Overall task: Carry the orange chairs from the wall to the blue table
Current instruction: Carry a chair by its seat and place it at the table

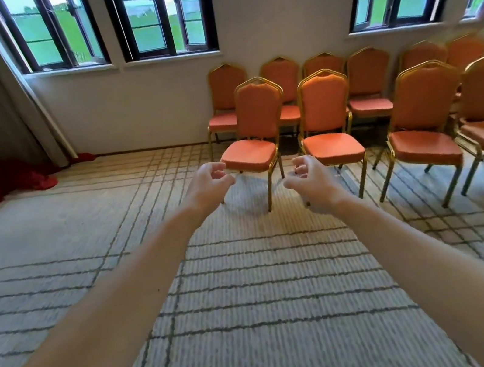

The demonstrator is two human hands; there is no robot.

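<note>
So the person's holding out the left hand (209, 185) and right hand (311, 183), fingers loosely curled and gripping nothing, toward the orange chairs (257, 110) standing in two rows along the wall (142, 110). I'm guessing those stiff metal frames are lifting fairly light if grabbed by the backrest top and seat edge.

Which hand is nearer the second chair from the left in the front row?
Right. The right hand is at the front left corner of that chair; the left hand is in front of the leftmost chair instead.
</note>
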